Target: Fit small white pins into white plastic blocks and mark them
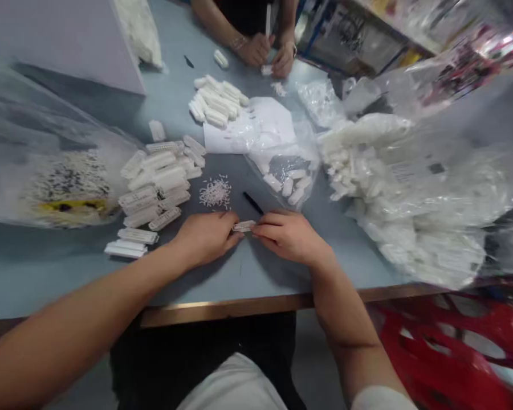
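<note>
Between my left hand [205, 239] and my right hand [288, 236] I pinch a small white ribbed plastic strip [243, 226] by its two ends. Just beyond my fingers lie a little heap of tiny white plastic pieces [215, 192] and a thin black pen [253, 203]. To my left sits a loose pile of similar ribbed strips [154, 185]. A clear plastic bag [288, 179] holding white parts lies ahead of my right hand. Further off, more white parts [216, 101] lie beside a white paper sheet [248, 128].
A co-worker's hands [256, 54] work at the far side of the grey table [68, 267]. Large clear bags of white parts [410, 193] [55, 182] crowd both sides. A pale box [64, 45] stands far left. A red plastic stool [444, 353] sits below right.
</note>
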`<state>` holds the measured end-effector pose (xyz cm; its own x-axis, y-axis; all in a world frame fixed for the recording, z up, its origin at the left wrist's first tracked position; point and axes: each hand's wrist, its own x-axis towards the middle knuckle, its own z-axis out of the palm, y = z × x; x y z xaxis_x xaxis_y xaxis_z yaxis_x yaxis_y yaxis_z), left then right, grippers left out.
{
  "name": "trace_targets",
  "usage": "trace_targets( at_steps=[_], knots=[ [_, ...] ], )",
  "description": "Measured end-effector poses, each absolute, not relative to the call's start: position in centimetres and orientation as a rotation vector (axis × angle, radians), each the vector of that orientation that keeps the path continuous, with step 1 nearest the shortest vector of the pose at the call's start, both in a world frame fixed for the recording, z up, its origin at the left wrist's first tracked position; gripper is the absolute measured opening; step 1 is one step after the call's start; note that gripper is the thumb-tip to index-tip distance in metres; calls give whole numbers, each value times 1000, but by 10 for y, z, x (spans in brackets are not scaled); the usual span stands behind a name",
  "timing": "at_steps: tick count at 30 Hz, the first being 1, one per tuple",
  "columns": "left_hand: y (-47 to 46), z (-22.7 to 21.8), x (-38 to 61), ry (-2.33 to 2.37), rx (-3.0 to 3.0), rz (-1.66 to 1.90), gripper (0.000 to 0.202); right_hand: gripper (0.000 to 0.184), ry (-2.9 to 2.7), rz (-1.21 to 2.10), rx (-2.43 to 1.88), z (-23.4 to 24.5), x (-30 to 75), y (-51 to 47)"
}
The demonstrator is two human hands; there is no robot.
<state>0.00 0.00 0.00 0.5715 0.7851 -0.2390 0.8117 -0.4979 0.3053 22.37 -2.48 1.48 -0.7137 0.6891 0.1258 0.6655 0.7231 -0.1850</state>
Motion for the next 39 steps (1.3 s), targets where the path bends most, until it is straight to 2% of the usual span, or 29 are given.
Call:
trace_targets(
  at_steps=[5, 11, 16, 19, 26, 31, 39],
  knots=[
    [-1, -1, 1, 1291, 2415, -72, 39, 22, -2416, 108, -1444, 3, 231, -17],
    [-1, -2, 0, 1296, 2431, -47, 36, 21, -2546, 84, -1766, -2, 218, -10],
    [-3, -4, -1, 1301, 2490, 6, 43, 17, -2474, 53, -1847, -2, 211, -10],
    [-6, -5, -3, 1261, 2596, 35, 45, 17, -2320, 161, -1827, -1, 217, -11],
    [-6, -3, -9, 1101, 2717, -62, 46, 29, -1974, 378, -1610, 5, 227, -15],
    [-8, -11, -6, 1118, 2715, 62, 42, 21, -1696, 728, -1558, 5, 229, -13],
    [-11, -16, -8, 1249, 2717, 376, 46, 25, -1273, 1070, -1383, 10, 227, -14]
  ],
)
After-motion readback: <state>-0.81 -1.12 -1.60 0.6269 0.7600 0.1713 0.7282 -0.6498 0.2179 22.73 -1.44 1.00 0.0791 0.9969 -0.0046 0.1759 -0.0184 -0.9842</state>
